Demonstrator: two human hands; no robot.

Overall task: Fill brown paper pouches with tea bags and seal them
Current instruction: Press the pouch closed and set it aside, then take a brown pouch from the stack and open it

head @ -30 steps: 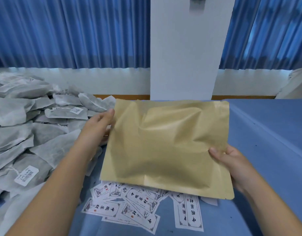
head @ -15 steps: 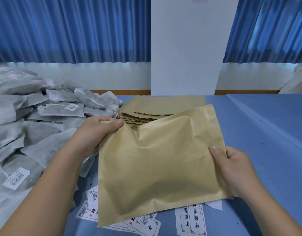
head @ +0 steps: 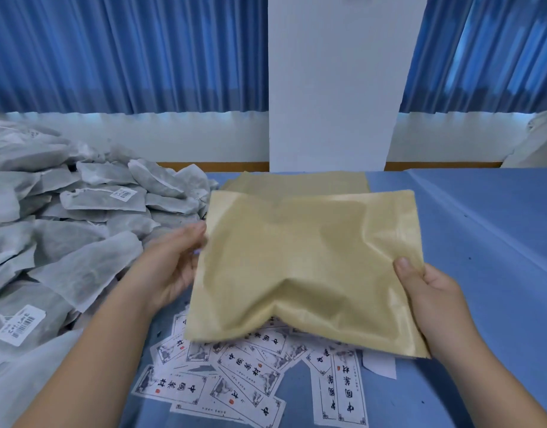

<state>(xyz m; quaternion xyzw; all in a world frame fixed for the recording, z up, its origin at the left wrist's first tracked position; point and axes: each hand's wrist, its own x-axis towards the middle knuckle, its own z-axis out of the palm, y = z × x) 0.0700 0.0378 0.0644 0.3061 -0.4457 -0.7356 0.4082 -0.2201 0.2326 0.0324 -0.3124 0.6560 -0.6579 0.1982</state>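
Flat, crumpled rectangular brown paper pouch (head: 309, 267) is held up off the table in front of me, broad face toward me, tilted slightly with its right side nearer. Its lower middle bulges and creases.

My right hand (head: 433, 298) pinches the pouch's right edge: thumb pressed on the front face, the other fingers curled behind and mostly hidden. My left hand (head: 170, 267) holds the left edge, palm turned toward me, thumb tip on the upper left edge; the fingers pass behind the paper, so I cannot tell how far they curl.

Just behind the pouch, a flat stack of matching brown paper pouches (head: 297, 180) lies on the blue cloth-covered table (head: 482, 242). Under and in front of the pouch, white rectangular paper labels (head: 235, 375) with black characters and small red stamps lie scattered and overlapping.

To my left, a large heap of grey-white mesh tea bags (head: 65, 236), some with barcode tags. Beyond the table: a white pillar (head: 337, 81) and pleated blue curtains (head: 127, 50).
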